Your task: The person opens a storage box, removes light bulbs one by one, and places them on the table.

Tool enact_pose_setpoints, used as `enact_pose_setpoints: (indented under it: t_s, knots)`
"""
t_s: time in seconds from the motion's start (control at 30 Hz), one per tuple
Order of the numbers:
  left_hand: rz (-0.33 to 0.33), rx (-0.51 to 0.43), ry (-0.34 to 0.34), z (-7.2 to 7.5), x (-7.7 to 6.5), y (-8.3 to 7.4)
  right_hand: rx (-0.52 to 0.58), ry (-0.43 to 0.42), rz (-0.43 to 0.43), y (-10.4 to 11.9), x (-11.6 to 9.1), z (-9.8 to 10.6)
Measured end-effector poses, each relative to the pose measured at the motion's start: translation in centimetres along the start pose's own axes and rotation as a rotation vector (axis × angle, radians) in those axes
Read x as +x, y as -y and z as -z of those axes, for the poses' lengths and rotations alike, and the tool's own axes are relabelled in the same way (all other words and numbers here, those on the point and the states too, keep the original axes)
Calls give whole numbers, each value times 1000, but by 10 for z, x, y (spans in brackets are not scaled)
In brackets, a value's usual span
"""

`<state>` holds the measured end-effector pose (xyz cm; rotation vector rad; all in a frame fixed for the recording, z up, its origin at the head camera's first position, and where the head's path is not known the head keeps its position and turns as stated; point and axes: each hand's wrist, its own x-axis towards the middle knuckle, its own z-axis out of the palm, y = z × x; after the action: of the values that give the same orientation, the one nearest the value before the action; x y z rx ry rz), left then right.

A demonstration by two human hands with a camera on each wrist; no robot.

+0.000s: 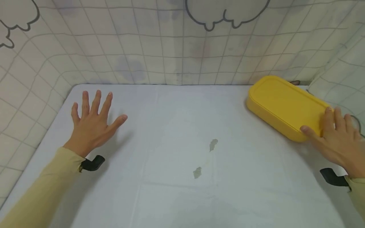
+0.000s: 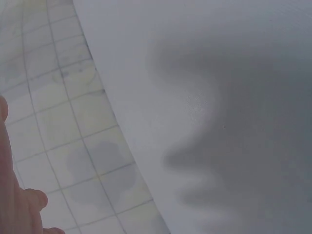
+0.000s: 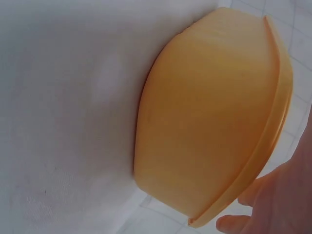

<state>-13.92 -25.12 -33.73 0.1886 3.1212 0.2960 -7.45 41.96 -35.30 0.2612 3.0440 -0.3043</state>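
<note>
A yellow oblong box (image 1: 285,104) with rounded ends and a flat top lies slantwise at the table's far right. My right hand (image 1: 339,139) is at its near end, fingers spread and extended, with thumb and fingertips over the top's edge; whether they touch it I cannot tell. In the right wrist view, the box's curved side (image 3: 209,107) and protruding rim fill the middle, with part of the hand (image 3: 287,195) at lower right. My left hand (image 1: 92,126), fingers spread wide and holding nothing, hovers above the table's left side, casting a shadow.
A white cloth (image 1: 171,126) with two small grey marks covers the table. Grid-patterned fabric (image 1: 159,47) with cloud outlines hangs along the back and both sides. A dark cord (image 1: 356,122) shows beyond the right hand. Black devices (image 1: 92,162) sit at both wrists.
</note>
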Motion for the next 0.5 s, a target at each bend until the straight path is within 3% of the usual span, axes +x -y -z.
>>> enact_pose_setpoints:
  t_s: [0.5]
  knots:
    - [-38, -1, -13, 6, 13, -22, 45, -29, -161, -5, 25, 2]
